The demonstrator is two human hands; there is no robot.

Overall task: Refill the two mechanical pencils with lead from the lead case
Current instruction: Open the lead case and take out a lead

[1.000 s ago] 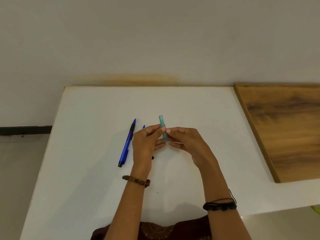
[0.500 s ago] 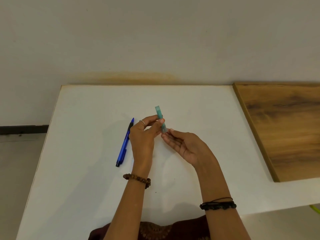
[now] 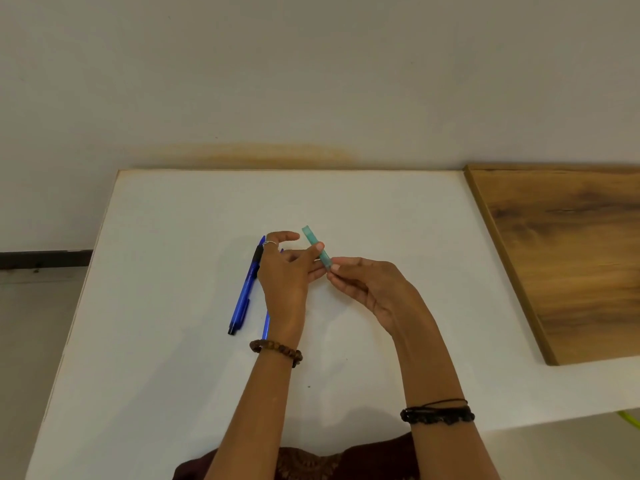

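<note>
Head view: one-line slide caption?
Both hands hold the teal lead case above two blue pencils on the white table.

No legible text, label or number — not on anything.

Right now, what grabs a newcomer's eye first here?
The teal lead case, tilted above mid-table, pinched between the left hand and right hand. Next, the blue mechanical pencil lying on the white table left of the hands; a second pencil peeks out beneath the left wrist.
</note>
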